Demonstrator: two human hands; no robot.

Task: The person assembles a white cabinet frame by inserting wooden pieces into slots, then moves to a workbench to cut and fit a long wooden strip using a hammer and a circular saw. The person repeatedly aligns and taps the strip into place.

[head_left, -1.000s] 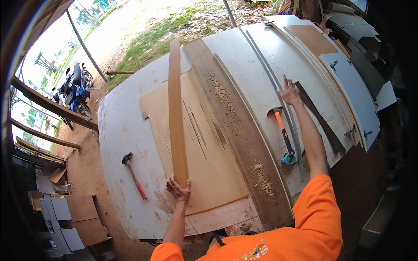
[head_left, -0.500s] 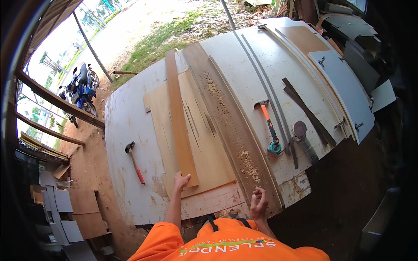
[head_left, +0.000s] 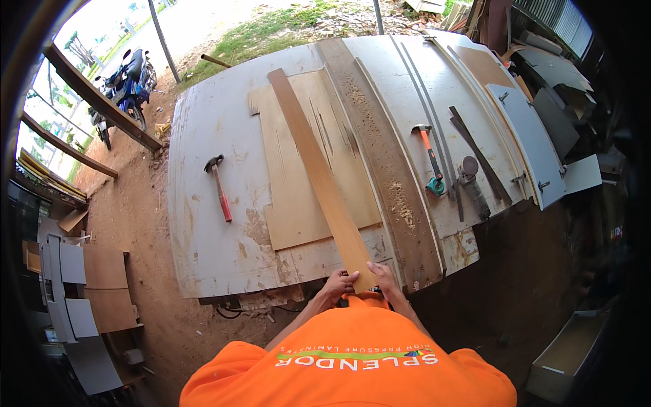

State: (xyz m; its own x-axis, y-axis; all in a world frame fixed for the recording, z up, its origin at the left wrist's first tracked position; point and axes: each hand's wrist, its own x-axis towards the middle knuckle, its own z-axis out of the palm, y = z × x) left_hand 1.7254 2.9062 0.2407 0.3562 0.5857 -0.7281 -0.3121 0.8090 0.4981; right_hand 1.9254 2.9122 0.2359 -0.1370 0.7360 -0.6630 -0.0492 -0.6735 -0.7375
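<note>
A long, narrow wooden board (head_left: 315, 163) slants across the worktable, its near end held between my two hands. My left hand (head_left: 338, 284) grips its left edge with fingers curled round, and my right hand (head_left: 384, 277) grips the right edge. Beneath the strip lies a pale plywood sheet (head_left: 288, 210) with dark splits and a notched left side. Right of it runs a brown plank (head_left: 380, 146) strewn with wood crumbs. A claw hammer with a red grip (head_left: 220, 190) rests at left; an orange-and-black claw hammer (head_left: 427, 146) lies at right beside a teal tape measure (head_left: 436, 185).
Two thin grey strips (head_left: 427, 102), crossed dark strips (head_left: 481, 156) and a round-topped clear container (head_left: 471, 178) occupy the table's right side. A white door panel with hinges (head_left: 525, 136) lies farther right. Stacked boards (head_left: 105, 278) stand at lower left; a motorcycle (head_left: 127, 85) is parked outside.
The board's near end has come toward me and to the right, so it now slants. My right hand has moved from the brown plank onto the board; my left still holds it.
</note>
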